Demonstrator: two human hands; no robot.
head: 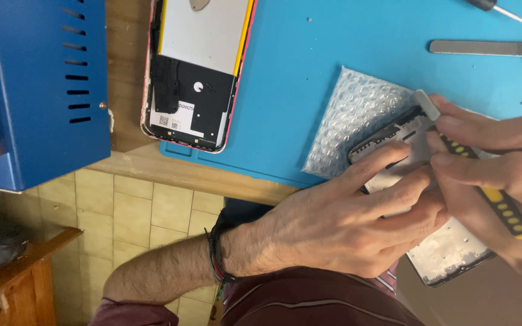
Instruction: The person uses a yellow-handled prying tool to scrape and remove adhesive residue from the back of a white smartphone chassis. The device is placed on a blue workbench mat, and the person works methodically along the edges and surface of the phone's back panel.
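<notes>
My left hand (339,223) lies flat over a silver phone frame (454,250), fingers pressing it down on a sheet of bubble wrap (351,118). My right hand (502,157) grips a yellow-and-black handled tool (502,205), whose grey tip (425,102) rests at the frame's top edge. Both hands cover most of the frame. An opened phone (197,72) with a pink rim, its insides showing, lies apart at the mat's left edge.
A blue work mat (309,54) covers the wooden bench. A blue metal box (37,90) stands at the left. A metal pry bar (487,48) and a screwdriver tip (496,9) lie at the top right. Tiled floor shows below.
</notes>
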